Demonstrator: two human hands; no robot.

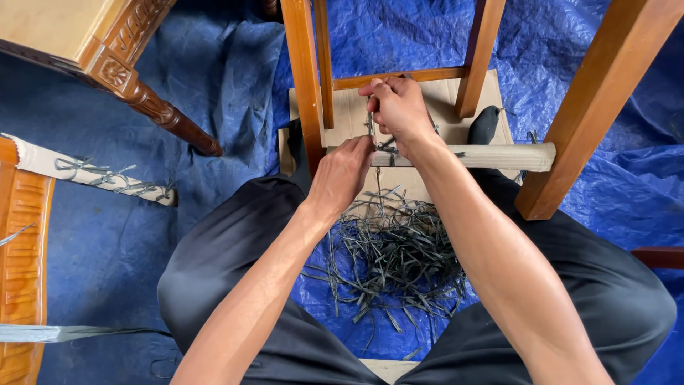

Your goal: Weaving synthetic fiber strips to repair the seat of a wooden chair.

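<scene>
Our left hand [347,167] pinches the pale wrapped rail [491,156] of the wooden frame [595,100], steadying it. Our right hand [399,107], closed on a thin tool [370,127], works just above. We'd keep the rail pinned firmly so cut strands [399,260] drop clear onto the blue tarp [214,93].

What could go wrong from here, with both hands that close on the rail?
The left hand presses the pale rail right beside the thin tool in the right hand; a slip could jab its fingers. The pile of dark strips between the knees might snag or hide a dropped piece.
</scene>
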